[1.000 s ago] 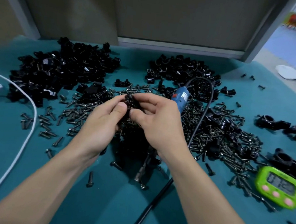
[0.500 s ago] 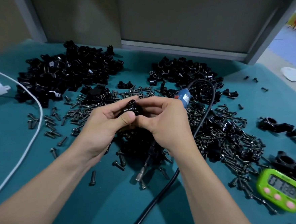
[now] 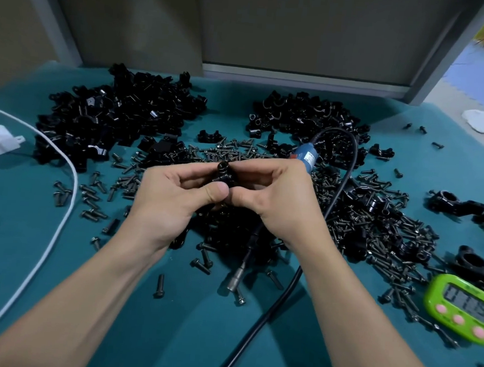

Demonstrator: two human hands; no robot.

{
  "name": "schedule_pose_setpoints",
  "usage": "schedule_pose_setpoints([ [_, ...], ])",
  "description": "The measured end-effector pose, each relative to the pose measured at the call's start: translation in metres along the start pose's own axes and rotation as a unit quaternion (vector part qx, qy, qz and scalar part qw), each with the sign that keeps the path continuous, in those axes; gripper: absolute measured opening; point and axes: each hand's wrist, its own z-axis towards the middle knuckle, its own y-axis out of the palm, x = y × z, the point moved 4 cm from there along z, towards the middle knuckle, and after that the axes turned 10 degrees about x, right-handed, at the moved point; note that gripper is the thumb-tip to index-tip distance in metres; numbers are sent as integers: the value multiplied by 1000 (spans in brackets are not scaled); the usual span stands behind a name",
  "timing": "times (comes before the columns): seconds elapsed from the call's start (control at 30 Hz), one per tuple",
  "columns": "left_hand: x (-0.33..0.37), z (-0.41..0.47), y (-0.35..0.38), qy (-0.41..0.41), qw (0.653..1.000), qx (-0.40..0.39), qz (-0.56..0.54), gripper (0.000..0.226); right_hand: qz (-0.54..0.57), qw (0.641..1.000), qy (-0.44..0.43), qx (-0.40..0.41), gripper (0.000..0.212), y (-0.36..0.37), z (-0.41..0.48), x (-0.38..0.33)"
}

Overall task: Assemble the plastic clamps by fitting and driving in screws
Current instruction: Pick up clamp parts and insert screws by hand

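Above the middle of the teal table both hands hold one black plastic clamp. My left hand pinches it between thumb and fingers from the left. My right hand grips it from the right, fingers curled over its top. Most of the clamp is hidden by the fingers. Under the hands lies a blue-handled electric screwdriver, its metal bit pointing towards me. Dark screws are scattered across the cloth.
Two heaps of black clamp halves sit at the back left and back centre. Assembled clamps lie at the right. A green timer stands near the right edge. A white cable curves on the left; the black screwdriver cord runs towards me.
The hands have closed tighter round the clamp and turned it between the fingers; its round opening now points up. The view shifted slightly.
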Motion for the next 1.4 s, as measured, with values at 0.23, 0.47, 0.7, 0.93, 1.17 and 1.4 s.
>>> schedule_pose_setpoints([
  [0.23, 4, -3, -3, 8, 1000, 27, -5, 40, -33, 999, -8, 2, 44, 5, -4, -3],
  [0.47, 0, -2, -1, 17, 1000, -2, 9, 40, -165, 985, -57, 11, 41, 10, -10, -11],
  [0.7, 6, 7, -11, 12, 997, 73, 19, 15, -239, 966, -74, 63, 46, 2, -13, -20],
  [0.93, 0, 17, -32, -91, 983, 147, -65, 11, -482, 854, -128, -146, 21, 32, -31, -27],
  [1.17, 0, 19, -30, -95, 987, 117, -55, 24, -495, 849, -102, -154, 20, 41, -35, -23],
  [1.4, -2, 17, -24, -87, 990, 105, -26, 13, -545, 817, -163, -98, 20, 48, -45, -27],
])
